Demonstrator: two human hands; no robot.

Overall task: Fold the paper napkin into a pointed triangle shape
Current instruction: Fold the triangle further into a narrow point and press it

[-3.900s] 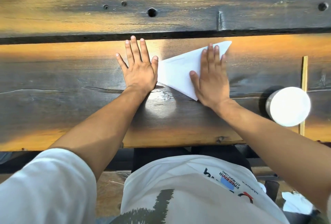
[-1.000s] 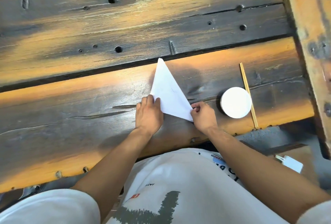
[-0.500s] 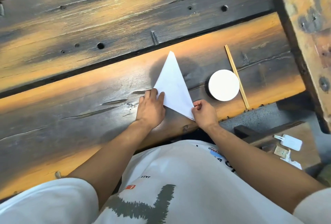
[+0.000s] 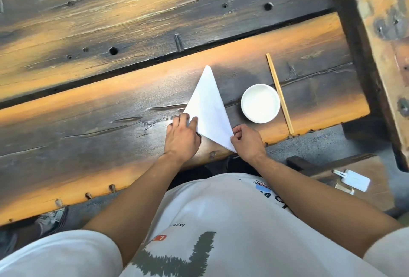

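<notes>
So the whole thing happens on a beat-up wooden table (image 4: 88,104) made of dark planks with worn orange streaks and a bunch of bolt holes. Way down at the bottom left there's a shoe (image 4: 52,219) poking out under the table edge.

Moving in toward the middle, the left hand (image 4: 181,137) lies on the tabletop with its fingers pretty much straight, fingertips pressing down on the left corner of the paper napkin (image 4: 208,108). It isn't gripping anything, just pinning that corner flat.

The napkin itself is white and already folded into a long narrow triangle. It lies flat on the near plank, sharp tip pointing away from the person, with its lowest corner right at the near edge of the table.

Then the right hand (image 4: 246,141) has its fingers curled in, pinching the napkin's lower right edge near that bottom corner between thumb and fingers.

Just right of the napkin, close but not touching, sits a small round white bowl (image 4: 260,103). Right beside the bowl's far side lies a pale wooden stick (image 4: 280,94), looks like a chopstick, running diagonally toward the table edge; can't tell if it touches the bowl.

Off the table at lower right there's a white tag thing (image 4: 356,180) lying on a lower wooden surface.
</notes>
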